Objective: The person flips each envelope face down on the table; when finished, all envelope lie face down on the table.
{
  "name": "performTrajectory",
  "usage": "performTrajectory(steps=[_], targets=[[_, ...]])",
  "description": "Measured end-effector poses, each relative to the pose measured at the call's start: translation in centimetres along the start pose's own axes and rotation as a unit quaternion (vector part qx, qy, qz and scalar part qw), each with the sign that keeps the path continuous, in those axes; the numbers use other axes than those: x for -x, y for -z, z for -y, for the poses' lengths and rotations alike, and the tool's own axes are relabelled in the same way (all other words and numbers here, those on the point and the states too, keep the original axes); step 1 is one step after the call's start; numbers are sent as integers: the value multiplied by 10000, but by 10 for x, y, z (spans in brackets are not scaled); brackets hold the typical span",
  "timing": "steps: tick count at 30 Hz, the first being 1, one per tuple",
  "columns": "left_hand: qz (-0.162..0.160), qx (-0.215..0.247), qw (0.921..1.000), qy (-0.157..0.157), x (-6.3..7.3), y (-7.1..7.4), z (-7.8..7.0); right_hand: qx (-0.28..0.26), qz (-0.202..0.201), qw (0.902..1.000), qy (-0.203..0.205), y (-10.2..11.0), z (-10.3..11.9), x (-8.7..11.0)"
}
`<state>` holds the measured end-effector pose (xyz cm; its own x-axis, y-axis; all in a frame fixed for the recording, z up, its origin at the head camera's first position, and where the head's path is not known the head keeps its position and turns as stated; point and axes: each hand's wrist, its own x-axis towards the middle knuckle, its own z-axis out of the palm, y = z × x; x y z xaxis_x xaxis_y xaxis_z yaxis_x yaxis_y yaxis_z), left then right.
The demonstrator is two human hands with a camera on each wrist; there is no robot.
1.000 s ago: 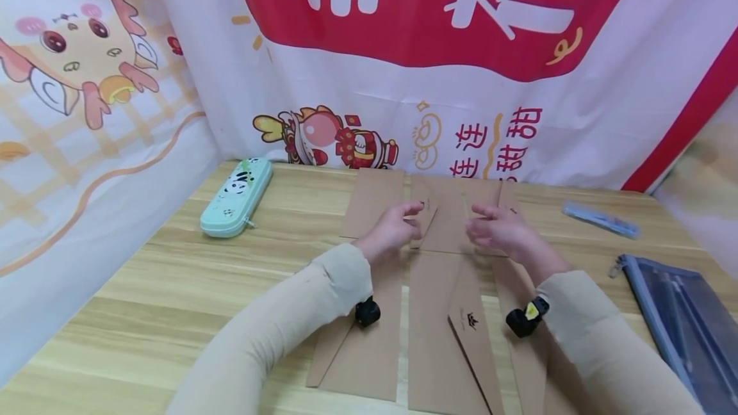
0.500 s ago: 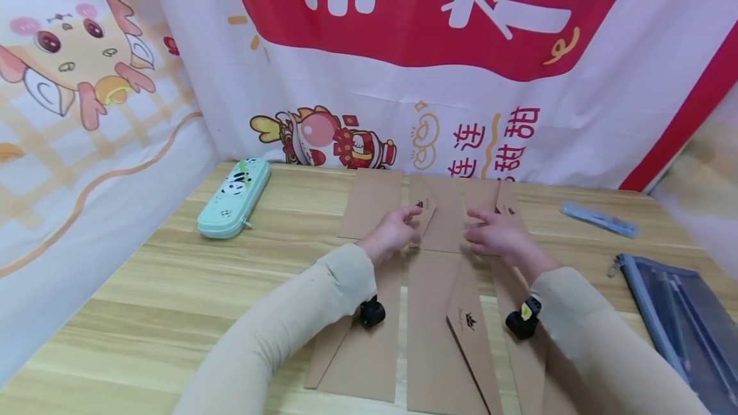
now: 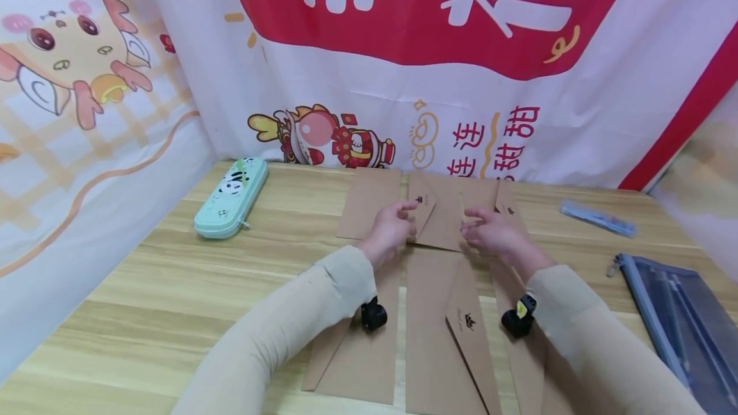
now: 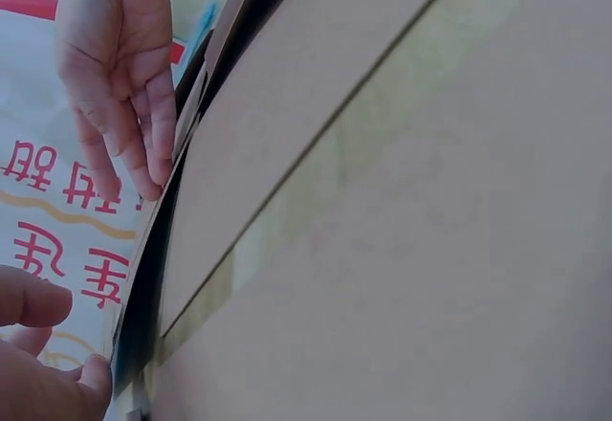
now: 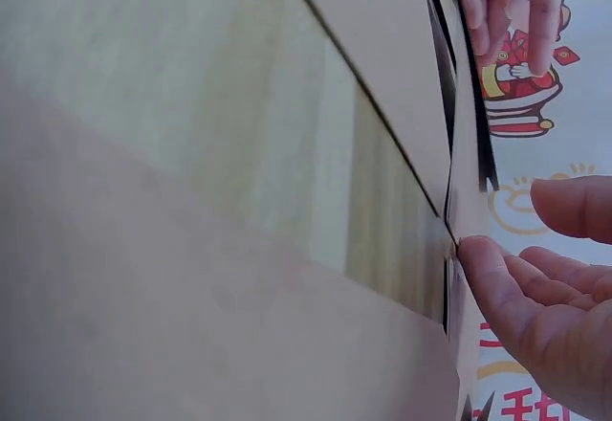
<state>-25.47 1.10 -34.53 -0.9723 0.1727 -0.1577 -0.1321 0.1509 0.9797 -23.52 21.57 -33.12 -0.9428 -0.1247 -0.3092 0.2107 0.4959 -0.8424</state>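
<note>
Brown paper envelopes lie in two rows on the wooden table. The back middle envelope (image 3: 441, 219) has a pointed flap with a small crown print, and its near edge looks slightly raised. At its left side is my left hand (image 3: 393, 230), fingers loosely bent. My right hand (image 3: 497, 234) is over the seam between it and the back right envelope (image 3: 507, 202). In the right wrist view, a fingertip of my right hand (image 5: 550, 311) touches a paper edge, thumb apart. My left hand (image 4: 43, 354) also has thumb and fingers apart in the left wrist view.
A back left envelope (image 3: 366, 203) and front envelopes (image 3: 429, 332) lie around the hands. Left stands a mint panda pencil case (image 3: 230, 200). On the right are a small pale-blue item (image 3: 599, 218) and a blue zip pouch (image 3: 686, 319). A printed cloth (image 3: 340, 75) hangs behind.
The back middle envelope's near edge has lifted slightly, and a dark shadow line shows under it. The right hand has shifted slightly left; the left hand stays nearly in place.
</note>
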Motion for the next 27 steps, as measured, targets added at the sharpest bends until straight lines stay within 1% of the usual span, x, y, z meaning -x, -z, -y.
performTrajectory(steps=[3,9,10,15,18,23,27], targets=[[-94,42,9999,-131,0,1,-1,11,8,10000,38,-1,2,-1],[-259,111,9994,-223,2,8,-2,42,101,9986,515,-7,2,-8],[-288,153,9991,-279,3,10,-3,37,118,9982,579,-9,2,-9],[-411,306,9969,-601,4,16,-7,-72,115,9987,494,-15,5,-14],[-484,381,9951,-770,3,20,-10,0,171,9985,516,-20,8,-15],[-595,585,9929,-848,6,27,-15,5,502,9971,579,-29,16,-17],[-689,599,9915,-925,9,31,-17,27,543,9968,586,-37,21,-18]])
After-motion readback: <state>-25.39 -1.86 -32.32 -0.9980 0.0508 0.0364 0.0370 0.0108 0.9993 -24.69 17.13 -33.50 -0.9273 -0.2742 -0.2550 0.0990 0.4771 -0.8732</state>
